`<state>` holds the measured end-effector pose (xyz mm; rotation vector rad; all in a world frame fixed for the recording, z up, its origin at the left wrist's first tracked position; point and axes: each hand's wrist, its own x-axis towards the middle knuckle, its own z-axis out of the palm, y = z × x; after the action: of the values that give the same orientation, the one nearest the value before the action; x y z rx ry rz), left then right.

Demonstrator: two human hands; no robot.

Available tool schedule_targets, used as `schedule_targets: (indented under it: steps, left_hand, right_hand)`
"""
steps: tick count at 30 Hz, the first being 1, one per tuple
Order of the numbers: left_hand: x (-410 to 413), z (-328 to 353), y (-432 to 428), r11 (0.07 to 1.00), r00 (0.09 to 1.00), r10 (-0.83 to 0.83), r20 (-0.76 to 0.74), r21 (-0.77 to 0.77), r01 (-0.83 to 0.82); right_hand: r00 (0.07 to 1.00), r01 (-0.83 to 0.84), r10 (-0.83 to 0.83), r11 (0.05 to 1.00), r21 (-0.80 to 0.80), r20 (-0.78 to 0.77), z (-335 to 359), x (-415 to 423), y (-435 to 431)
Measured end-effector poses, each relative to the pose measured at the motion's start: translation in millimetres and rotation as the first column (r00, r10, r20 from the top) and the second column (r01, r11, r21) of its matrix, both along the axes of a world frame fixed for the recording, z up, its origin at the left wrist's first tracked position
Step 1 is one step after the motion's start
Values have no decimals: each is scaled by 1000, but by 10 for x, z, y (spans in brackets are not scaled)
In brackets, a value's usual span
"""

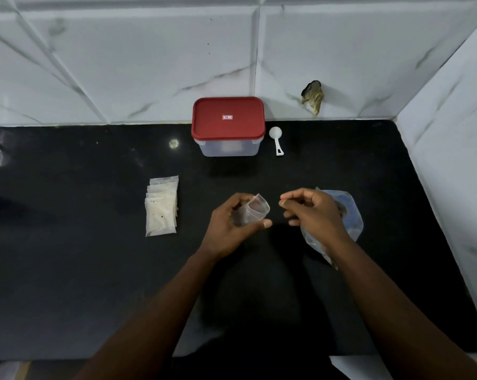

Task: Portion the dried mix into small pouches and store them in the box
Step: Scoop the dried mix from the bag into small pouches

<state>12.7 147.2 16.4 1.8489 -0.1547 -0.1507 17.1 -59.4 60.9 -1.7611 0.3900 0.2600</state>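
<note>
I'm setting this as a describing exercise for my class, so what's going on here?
A person works at a black counter. The left hand holds an open clear pouch; the right hand hovers beside it, fingertips pinched, over a larger plastic bag. A stack of filled pouches lies to the left. The box at the back has its red lid on, with a white scoop beside it.
</note>
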Motion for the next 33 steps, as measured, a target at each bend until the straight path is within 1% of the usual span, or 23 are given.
schedule_targets:
  steps: [2, 4, 7, 10, 16, 21, 28, 30, 33]
  left_hand:
    - [42, -4, -17, 998, 999, 17, -34, -62, -19]
    - [82, -8, -32, 994, 997, 22, -69, -102, -29]
    - [185, -53, -47, 992, 992, 8, -128, -126, -24]
    - [299, -84, -71, 991, 984, -8, -176, -133, -16]
    - [530, -139, -127, 989, 991, 20, -130, -141, -38]
    - [712, -182, -166, 989, 995, 12, -103, -142, -27]
    - [865, -200, -216, 992, 995, 0, -98, -125, -12]
    - [872, -195, -226, 993, 995, -6, -97, -119, -6]
    - [856, -172, -243, 993, 997, -5, -80, -117, -4]
  right_hand:
    - [1000, 16, -16, 1000, 0, 15, 8, 144, -20]
    - [999, 24, -22, 999, -49, 40, 10, 346, -48]
    - [997, 25, -10, 984, -177, 82, -42, 735, -108]
    - [992, -27, 64, 947, -319, 105, -139, 1100, -146]
    - [986, -21, 96, 877, -480, 133, -449, 1677, -89]
    - [994, 34, 26, 854, -519, 108, -720, 1895, -14]
    - [999, 35, -17, 819, -573, 37, -880, 1944, 22]
    - [999, 41, -31, 828, -559, 28, -860, 1931, 17]
    - [994, 104, -80, 860, -499, 69, -738, 1863, 5]
